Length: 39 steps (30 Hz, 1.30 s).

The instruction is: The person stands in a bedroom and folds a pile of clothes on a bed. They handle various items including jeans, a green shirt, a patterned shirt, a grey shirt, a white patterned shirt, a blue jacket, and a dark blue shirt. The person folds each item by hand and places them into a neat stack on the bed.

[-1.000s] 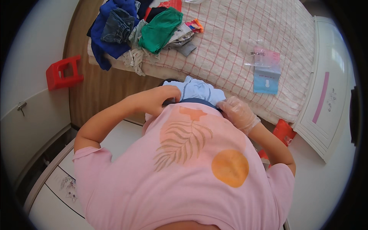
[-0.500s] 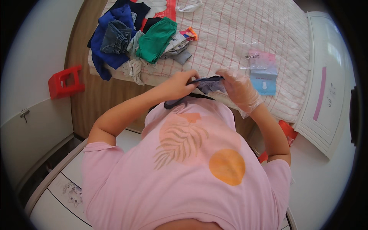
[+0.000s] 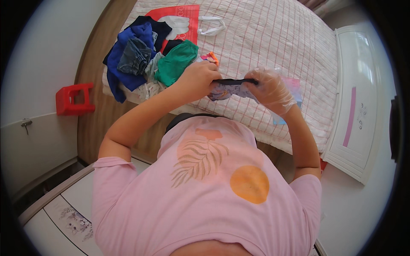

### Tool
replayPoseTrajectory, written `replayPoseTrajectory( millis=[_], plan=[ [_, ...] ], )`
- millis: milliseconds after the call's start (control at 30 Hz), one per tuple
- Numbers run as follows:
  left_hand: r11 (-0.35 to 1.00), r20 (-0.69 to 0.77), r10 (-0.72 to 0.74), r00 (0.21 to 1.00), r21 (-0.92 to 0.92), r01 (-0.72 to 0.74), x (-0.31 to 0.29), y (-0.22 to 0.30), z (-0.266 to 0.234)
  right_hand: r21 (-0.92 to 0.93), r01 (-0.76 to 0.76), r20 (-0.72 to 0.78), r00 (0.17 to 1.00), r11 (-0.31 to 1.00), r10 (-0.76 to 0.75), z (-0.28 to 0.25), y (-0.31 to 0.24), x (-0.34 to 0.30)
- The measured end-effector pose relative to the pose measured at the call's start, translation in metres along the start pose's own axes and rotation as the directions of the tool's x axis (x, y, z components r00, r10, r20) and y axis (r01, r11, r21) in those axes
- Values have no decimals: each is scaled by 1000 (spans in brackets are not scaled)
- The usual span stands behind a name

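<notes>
A light purple-grey patterned garment with a black waistband point(image 3: 232, 89) hangs between my two hands, above the bed's near edge. My bare left hand point(image 3: 200, 79) pinches one end of the black band. At the other end, my right hand point(image 3: 273, 89), in a clear plastic glove, grips the band between thumb and fingers. The band is drawn nearly straight and the thin cloth droops below it. Behind my gloved hand lies a pink and blue package point(image 3: 294, 87), partly hidden by it.
A bed with a checked quilt point(image 3: 265, 34) fills the far side. On its left lie a green garment point(image 3: 177, 62), a blue one point(image 3: 128, 77), denim point(image 3: 134, 55) and a red bag point(image 3: 190, 15) with white handles. A red stool point(image 3: 76, 99) stands left; a white headboard point(image 3: 356, 102) is right.
Both hands have lifted away from my body over the bed and a little apart, stretching the black band straighter. My gloved hand now covers part of the package. The view has tilted up.
</notes>
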<state>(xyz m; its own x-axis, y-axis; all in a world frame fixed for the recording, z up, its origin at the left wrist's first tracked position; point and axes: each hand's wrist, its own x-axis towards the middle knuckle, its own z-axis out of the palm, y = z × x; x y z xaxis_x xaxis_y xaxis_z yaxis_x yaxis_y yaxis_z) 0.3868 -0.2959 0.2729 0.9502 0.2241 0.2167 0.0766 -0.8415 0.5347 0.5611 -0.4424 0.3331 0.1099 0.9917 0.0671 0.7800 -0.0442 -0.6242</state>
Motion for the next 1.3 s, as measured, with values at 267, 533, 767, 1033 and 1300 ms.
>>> replayPoseTrajectory(
  millis=[267, 533, 767, 1033, 1300],
  plan=[
    [985, -168, -44, 985, -174, 14, 0, 7, -3, -25, -33, 24, 999, 999, 34, 0, 0, -4],
    [942, -229, 175, 958, -244, -230, -3, 20, -18, 27, -19, 33, 999, 999, 18, -13, -1, 6],
    [834, -186, 379, 907, -357, -421, 1, 34, -33, 340, 229, 109, 954, 912, -280, -23, 8, 24],
    [845, -296, -118, 948, -531, -61, -2, 27, -32, 327, 120, 35, 990, 937, -138, -27, 5, 32],
    [735, -241, -200, 950, -678, -17, -4, 31, -10, -125, 205, 307, 938, 971, -158, -14, -18, 27]
  ],
)
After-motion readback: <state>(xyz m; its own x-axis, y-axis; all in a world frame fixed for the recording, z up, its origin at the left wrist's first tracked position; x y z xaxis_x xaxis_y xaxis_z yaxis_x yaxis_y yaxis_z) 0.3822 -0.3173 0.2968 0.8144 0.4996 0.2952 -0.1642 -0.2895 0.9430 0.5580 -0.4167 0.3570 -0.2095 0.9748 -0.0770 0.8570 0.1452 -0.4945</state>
